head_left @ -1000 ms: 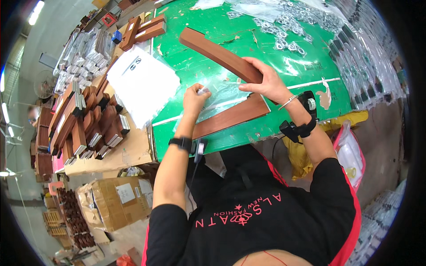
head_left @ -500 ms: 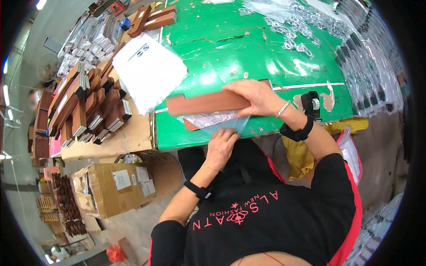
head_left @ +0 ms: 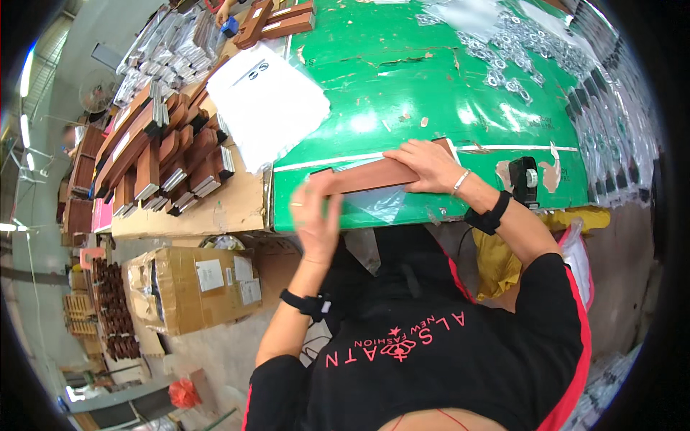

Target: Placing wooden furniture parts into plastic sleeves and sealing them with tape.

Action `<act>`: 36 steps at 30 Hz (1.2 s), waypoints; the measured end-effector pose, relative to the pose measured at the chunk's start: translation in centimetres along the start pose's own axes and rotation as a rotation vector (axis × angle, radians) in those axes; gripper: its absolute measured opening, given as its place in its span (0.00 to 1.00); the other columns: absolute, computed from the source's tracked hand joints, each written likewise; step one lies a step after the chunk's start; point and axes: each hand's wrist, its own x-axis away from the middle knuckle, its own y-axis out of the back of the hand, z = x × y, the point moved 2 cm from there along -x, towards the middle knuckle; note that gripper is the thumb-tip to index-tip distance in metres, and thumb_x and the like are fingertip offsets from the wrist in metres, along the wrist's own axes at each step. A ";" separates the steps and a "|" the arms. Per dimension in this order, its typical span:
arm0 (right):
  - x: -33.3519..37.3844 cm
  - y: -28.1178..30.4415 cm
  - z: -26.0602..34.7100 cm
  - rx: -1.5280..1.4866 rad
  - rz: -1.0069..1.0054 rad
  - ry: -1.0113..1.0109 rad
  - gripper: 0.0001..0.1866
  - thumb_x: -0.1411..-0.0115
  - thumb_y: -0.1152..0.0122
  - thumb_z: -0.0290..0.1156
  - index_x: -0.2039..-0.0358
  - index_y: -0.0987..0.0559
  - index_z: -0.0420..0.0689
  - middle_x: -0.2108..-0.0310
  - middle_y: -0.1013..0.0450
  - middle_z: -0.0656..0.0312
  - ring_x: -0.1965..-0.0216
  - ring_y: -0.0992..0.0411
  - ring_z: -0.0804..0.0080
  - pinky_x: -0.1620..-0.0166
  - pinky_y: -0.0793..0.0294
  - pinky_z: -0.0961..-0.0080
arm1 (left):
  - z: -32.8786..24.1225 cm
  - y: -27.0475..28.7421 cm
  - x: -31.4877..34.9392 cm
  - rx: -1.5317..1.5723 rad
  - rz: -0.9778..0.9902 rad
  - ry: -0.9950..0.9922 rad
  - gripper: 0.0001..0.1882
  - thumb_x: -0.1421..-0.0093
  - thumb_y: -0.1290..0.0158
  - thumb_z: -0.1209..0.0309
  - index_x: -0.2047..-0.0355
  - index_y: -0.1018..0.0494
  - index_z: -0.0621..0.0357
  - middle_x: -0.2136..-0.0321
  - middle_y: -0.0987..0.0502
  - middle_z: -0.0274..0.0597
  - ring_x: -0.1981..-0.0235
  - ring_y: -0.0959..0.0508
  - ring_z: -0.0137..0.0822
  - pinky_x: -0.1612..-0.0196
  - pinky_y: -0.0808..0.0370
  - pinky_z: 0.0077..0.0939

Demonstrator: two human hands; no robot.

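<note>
A reddish-brown wooden piece (head_left: 377,174) with a notched left end lies along the front of the green-covered table (head_left: 374,93). My right hand (head_left: 431,167) grips it near its right end, fingers over the top and thumb along the front side. At the other end is my left hand (head_left: 316,219), smeared by motion, with its fingers around or beside the wood; whether they touch it is unclear. A clear plastic bag (head_left: 384,203) shows beneath the wooden piece, spread toward the table's front edge.
White plastic sheets or bags (head_left: 267,104) lie left of my hands, beside a pile of brown wooden parts (head_left: 162,154). A black tape dispenser (head_left: 523,179) stands at right. Bagged metal fittings (head_left: 503,50) cover the far right. A cardboard box (head_left: 194,287) is below. Another person's hand (head_left: 224,11) shows at far left.
The wooden piece has come down from a tilted position to lie flatter over the bag. My left hand has left the bag at the front edge and moved left to the wood's end.
</note>
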 end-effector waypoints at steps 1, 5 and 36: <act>-0.8 -0.2 0.3 -0.001 -0.010 0.000 0.43 0.61 0.24 0.36 0.41 0.30 0.46 0.61 0.30 0.59 0.55 0.31 0.59 0.55 0.30 0.62 | 1.5 0.8 -1.0 0.008 -0.094 0.042 0.21 0.41 0.42 0.72 0.47 0.27 0.58 0.52 0.25 0.49 0.45 0.29 0.52 0.44 0.32 0.41; -3.3 -0.6 1.5 0.040 -0.108 0.049 0.43 0.60 0.24 0.35 0.41 0.30 0.44 0.62 0.31 0.58 0.56 0.31 0.58 0.55 0.30 0.62 | 6.3 1.5 -2.9 0.043 -0.172 0.123 0.27 0.38 0.43 0.69 0.40 0.33 0.60 0.48 0.27 0.52 0.42 0.31 0.52 0.40 0.34 0.41; -3.5 3.1 -0.2 -0.676 -0.264 -0.288 0.20 0.44 0.38 0.20 0.48 0.23 0.36 0.54 0.24 0.57 0.59 0.24 0.70 0.56 0.26 0.77 | 22.4 -2.4 -22.0 -0.124 -0.244 0.296 0.12 0.40 0.47 0.61 0.70 0.24 0.57 0.71 0.21 0.49 0.64 0.21 0.54 0.62 0.26 0.47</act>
